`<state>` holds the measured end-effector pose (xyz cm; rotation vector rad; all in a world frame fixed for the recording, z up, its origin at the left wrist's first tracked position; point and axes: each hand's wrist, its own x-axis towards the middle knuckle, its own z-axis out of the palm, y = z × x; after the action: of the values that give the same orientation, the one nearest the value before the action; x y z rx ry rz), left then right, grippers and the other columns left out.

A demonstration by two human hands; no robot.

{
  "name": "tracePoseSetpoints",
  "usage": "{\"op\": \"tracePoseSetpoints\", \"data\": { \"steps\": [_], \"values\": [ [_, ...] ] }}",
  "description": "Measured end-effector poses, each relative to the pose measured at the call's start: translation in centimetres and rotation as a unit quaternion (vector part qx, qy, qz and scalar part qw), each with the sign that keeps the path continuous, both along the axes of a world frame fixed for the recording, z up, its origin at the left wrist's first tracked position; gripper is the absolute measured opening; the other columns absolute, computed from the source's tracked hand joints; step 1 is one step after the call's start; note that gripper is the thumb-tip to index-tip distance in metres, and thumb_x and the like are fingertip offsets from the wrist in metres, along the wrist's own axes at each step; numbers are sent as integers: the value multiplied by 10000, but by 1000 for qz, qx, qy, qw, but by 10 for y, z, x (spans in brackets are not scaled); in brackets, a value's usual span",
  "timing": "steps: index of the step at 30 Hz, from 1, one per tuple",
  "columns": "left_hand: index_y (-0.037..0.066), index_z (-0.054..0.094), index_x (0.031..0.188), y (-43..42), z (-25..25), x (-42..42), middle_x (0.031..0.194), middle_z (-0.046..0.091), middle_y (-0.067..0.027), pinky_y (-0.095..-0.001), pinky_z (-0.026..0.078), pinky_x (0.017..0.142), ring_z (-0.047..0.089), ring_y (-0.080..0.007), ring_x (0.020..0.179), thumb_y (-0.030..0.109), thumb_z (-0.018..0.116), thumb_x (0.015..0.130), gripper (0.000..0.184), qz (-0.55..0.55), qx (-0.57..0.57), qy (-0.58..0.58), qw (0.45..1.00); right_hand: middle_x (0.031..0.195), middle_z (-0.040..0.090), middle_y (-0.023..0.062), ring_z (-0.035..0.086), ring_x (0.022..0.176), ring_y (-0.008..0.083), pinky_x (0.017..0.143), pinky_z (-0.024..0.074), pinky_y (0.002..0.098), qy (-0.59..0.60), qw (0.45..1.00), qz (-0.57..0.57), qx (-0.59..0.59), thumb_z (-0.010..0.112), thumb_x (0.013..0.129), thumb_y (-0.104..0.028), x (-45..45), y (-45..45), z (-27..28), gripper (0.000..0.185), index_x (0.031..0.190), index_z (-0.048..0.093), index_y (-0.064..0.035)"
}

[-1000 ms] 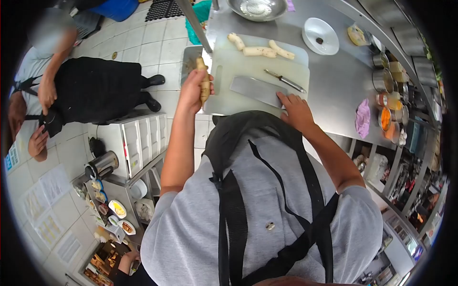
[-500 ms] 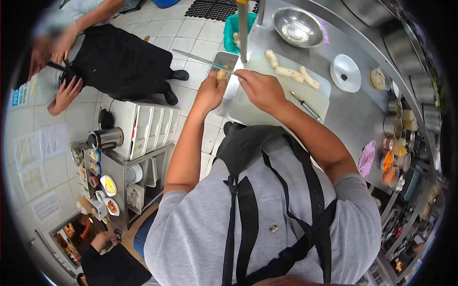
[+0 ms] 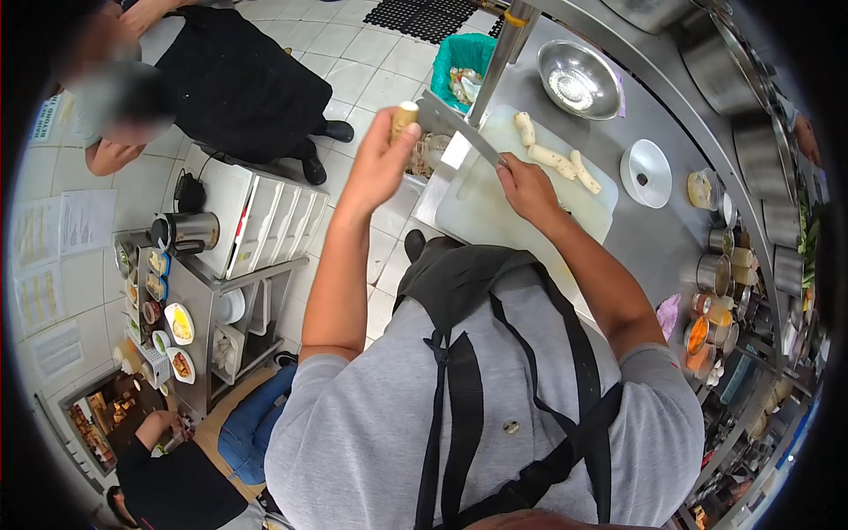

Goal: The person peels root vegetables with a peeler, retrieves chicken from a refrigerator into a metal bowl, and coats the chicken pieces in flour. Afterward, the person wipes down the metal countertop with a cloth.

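A steel counter (image 3: pixel 618 124) was set in a tiled kitchen, and a pale board (image 3: pixel 486 196) was laid along its edge. A black mat (image 3: pixel 422 16) was spread on the floor (image 3: pixel 353 75). One green-lined bin (image 3: pixel 455 55) was placed near the counter's far corner, and one tray of scraps (image 3: pixel 431 152) was seen beside the board.

Three peeled pieces (image 3: pixel 551 159) were grouped on the board. Two bowls were counted beyond them: one metal bowl (image 3: pixel 579 81) and one white bowl (image 3: pixel 645 168), in which one small dark item (image 3: pixel 641 179) was contained. Two oval dishes (image 3: pixel 180 324) of food were set out on the left-hand shelving.

One root (image 3: pixel 403 125) was held by the left grip (image 3: pixel 380 163), narrowly closed around it, above the scraps, its pale end exposed. One broad knife (image 3: pixel 468 131) was clasped by the right grip (image 3: pixel 530 190), its blade angled toward the root; whether they were touching cannot be told.
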<state>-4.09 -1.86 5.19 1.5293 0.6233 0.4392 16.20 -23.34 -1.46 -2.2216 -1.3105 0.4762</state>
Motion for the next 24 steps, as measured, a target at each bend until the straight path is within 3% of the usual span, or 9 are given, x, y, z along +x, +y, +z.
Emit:
{"op": "tracePoseSetpoints", "data": {
  "steps": [5,7,10,13,15,19,20,23,24],
  "values": [
    [60,548,1339,14,78,-1,1250,694,-97,-354,453,1074,596,-168,1203,240,654,1049,357,46,24,-281,958,794,676,230,682,799,438,723,507,520,71,995,-68,34,534,1050,-294,3,-2,8,295,1176,630,-45],
    [43,553,1293,16,97,-19,1247,697,-119,-383,513,1048,634,-208,1186,135,693,1012,327,67,-6,-305,950,750,657,212,672,731,407,691,499,482,119,985,-103,74,555,1044,-271,3,-6,11,271,1141,636,-30],
    [2,570,1120,29,61,-33,1144,705,-183,-391,645,875,734,-254,975,-34,748,915,273,128,-66,-170,975,728,641,200,657,694,381,668,490,455,130,977,-95,138,574,1039,-242,2,-7,9,245,1132,646,-28],
    [-25,545,1027,27,-15,-37,1125,677,-267,-448,625,992,714,-425,1092,-75,697,896,207,158,-336,-203,906,752,644,205,653,702,379,664,492,446,163,974,-90,129,579,1038,-232,-10,-5,36,242,1145,652,-28],
    [-38,537,1023,12,-45,-34,1189,645,-302,-468,595,1050,673,-486,1162,-86,672,888,197,138,-414,-191,879,768,650,207,661,722,383,665,496,441,153,978,-76,119,584,1037,-229,-19,-2,56,240,1156,655,-32],
    [-13,522,1327,-19,-58,-22,1212,648,-240,-438,625,901,709,-402,1083,94,594,987,363,-6,-483,-175,858,834,673,206,681,778,392,677,513,444,88,981,12,171,601,1028,-210,-30,10,70,227,1179,667,-53],
    [31,466,1441,-23,-59,-16,1182,658,-179,-358,575,741,702,-293,897,164,541,1023,445,-54,-471,-165,865,892,704,178,695,814,386,695,530,459,48,982,31,178,619,1019,-205,-32,13,72,228,1206,673,-86],
    [30,489,1405,-26,-57,-12,1131,653,-136,-296,498,643,623,-202,767,198,542,1041,404,-87,-441,-134,883,941,729,145,702,829,376,707,544,464,-18,981,74,180,625,1016,-205,-31,23,70,239,1231,669,-109],
    [19,528,1345,-32,-37,-7,1000,643,-73,-253,427,591,538,-120,688,248,576,1055,373,-45,-369,-78,925,941,729,145,702,829,376,707,544,464,-18,981,80,178,625,1016,-205,-29,26,70,239,1231,669,-109]
  ]
}}
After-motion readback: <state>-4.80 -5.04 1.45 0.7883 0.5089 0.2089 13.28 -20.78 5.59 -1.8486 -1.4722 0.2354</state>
